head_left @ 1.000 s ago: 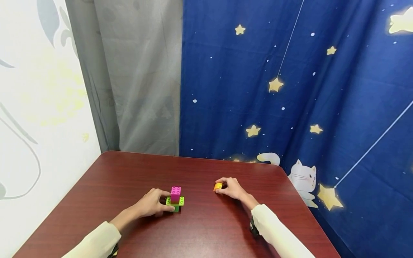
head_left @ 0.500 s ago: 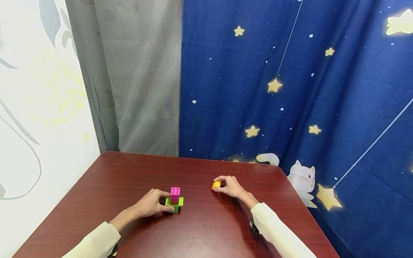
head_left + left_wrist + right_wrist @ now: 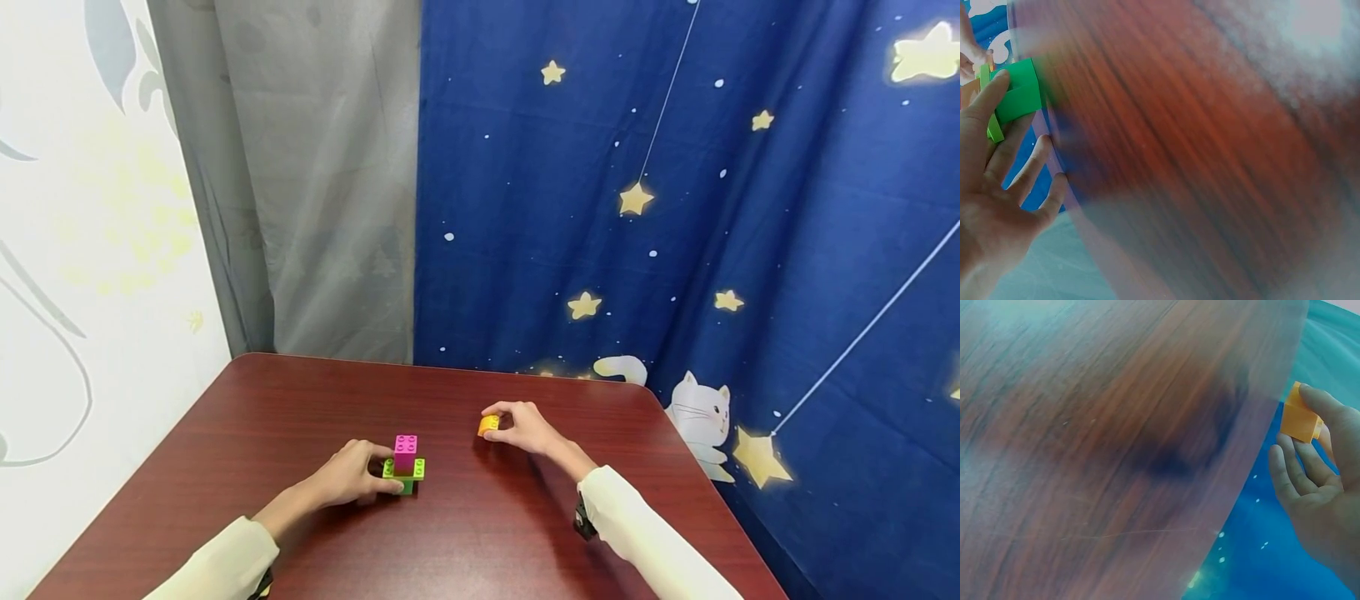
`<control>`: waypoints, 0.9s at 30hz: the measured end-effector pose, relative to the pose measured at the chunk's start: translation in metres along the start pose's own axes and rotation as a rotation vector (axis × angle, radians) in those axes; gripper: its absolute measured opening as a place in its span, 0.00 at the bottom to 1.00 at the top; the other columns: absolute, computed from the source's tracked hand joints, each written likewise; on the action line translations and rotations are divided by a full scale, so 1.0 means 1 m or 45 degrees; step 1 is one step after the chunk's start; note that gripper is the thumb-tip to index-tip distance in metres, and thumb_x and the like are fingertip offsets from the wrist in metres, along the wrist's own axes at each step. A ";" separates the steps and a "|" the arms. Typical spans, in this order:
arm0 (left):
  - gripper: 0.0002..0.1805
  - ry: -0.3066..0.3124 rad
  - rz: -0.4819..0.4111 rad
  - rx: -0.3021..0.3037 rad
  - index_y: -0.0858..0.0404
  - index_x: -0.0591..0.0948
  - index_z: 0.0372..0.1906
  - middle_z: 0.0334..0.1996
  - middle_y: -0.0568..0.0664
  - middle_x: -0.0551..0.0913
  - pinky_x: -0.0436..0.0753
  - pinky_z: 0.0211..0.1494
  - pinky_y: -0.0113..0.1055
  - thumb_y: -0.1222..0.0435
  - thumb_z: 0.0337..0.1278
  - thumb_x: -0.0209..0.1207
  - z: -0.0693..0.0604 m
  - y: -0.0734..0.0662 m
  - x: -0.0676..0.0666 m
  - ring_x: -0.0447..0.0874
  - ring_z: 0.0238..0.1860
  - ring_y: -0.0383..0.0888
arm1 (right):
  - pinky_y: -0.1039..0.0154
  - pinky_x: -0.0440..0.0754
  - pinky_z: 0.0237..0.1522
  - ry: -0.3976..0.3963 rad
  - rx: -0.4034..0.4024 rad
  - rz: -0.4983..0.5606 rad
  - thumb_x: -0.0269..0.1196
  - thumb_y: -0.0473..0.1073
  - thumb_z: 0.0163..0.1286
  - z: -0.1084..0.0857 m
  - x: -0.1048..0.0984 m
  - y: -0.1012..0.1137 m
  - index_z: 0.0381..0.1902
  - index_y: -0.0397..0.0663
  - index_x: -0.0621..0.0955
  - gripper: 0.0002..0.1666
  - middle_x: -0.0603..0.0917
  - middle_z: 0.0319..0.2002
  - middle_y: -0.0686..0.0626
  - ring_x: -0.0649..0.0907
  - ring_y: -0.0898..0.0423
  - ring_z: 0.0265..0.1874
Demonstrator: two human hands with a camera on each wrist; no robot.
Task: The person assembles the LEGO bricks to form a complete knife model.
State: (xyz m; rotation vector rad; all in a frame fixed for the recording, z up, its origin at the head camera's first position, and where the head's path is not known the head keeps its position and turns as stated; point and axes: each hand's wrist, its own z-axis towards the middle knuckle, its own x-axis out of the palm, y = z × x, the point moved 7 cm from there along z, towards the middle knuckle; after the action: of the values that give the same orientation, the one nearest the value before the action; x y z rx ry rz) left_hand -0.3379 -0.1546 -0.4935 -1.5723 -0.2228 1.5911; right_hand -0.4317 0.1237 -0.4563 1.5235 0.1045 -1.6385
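Note:
My left hand (image 3: 351, 475) grips a small stack of toy building bricks from its left side, thumb in front. In that stack a magenta brick (image 3: 406, 454) stands on a lime plate (image 3: 419, 469), with a green brick (image 3: 407, 486) below. The left wrist view shows the green brick (image 3: 1022, 90) beside the thumb. Farther back and to the right, my right hand (image 3: 525, 427) pinches a yellow-orange brick (image 3: 488, 425) between thumb and fingers. In the right wrist view this brick (image 3: 1299, 417) appears raised off the table. A gap separates it from the stack.
The dark red wooden table (image 3: 300, 400) carries both hands' work. A grey curtain (image 3: 337, 208) and a blue star-patterned curtain (image 3: 525, 208) hang behind its far edge. On the left stands a white patterned wall (image 3: 112, 208).
My right hand has moved left and slightly away from me with the yellow-orange brick, lifting it a little. The left hand and the stack have stayed in place.

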 end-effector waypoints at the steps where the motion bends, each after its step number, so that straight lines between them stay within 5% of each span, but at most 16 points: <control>1: 0.23 0.000 -0.002 0.000 0.60 0.88 0.47 0.33 0.39 0.88 0.80 0.39 0.31 0.49 0.52 0.77 0.000 0.000 0.000 0.83 0.34 0.37 | 0.57 0.84 0.44 0.000 -0.004 -0.008 0.77 0.46 0.64 0.001 0.000 0.003 0.54 0.45 0.87 0.22 0.89 0.39 0.56 0.85 0.55 0.38; 7: 0.23 -0.004 -0.010 0.013 0.60 0.88 0.46 0.33 0.40 0.88 0.80 0.38 0.31 0.50 0.52 0.78 0.000 -0.002 0.000 0.83 0.33 0.37 | 0.67 0.81 0.42 0.004 -0.036 -0.033 0.77 0.47 0.64 0.007 -0.003 0.020 0.54 0.48 0.87 0.22 0.89 0.39 0.57 0.84 0.60 0.37; 14: 0.23 -0.006 0.000 0.018 0.60 0.88 0.47 0.33 0.39 0.88 0.80 0.38 0.31 0.50 0.52 0.78 0.001 -0.001 -0.001 0.82 0.33 0.36 | 0.63 0.84 0.42 0.028 -0.055 0.021 0.77 0.47 0.64 0.015 -0.008 0.040 0.54 0.50 0.87 0.21 0.88 0.38 0.57 0.86 0.55 0.38; 22: 0.22 -0.014 0.010 0.015 0.59 0.88 0.46 0.32 0.37 0.88 0.80 0.39 0.31 0.50 0.52 0.77 -0.001 -0.003 0.000 0.82 0.33 0.35 | 0.70 0.82 0.38 0.032 -0.111 0.045 0.76 0.48 0.65 0.020 -0.014 0.066 0.54 0.49 0.87 0.21 0.88 0.39 0.56 0.83 0.66 0.34; 27: 0.22 -0.014 0.016 0.005 0.58 0.88 0.46 0.32 0.35 0.87 0.78 0.38 0.31 0.50 0.52 0.78 -0.002 -0.003 0.000 0.81 0.32 0.36 | 0.68 0.83 0.39 0.046 -0.140 0.051 0.76 0.46 0.65 0.022 -0.016 0.078 0.54 0.49 0.87 0.21 0.88 0.38 0.56 0.85 0.59 0.35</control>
State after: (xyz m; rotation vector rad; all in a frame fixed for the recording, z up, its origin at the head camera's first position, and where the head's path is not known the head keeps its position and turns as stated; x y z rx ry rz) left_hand -0.3349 -0.1532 -0.4919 -1.5647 -0.2161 1.6091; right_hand -0.4018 0.0711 -0.3997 1.4629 0.1794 -1.5486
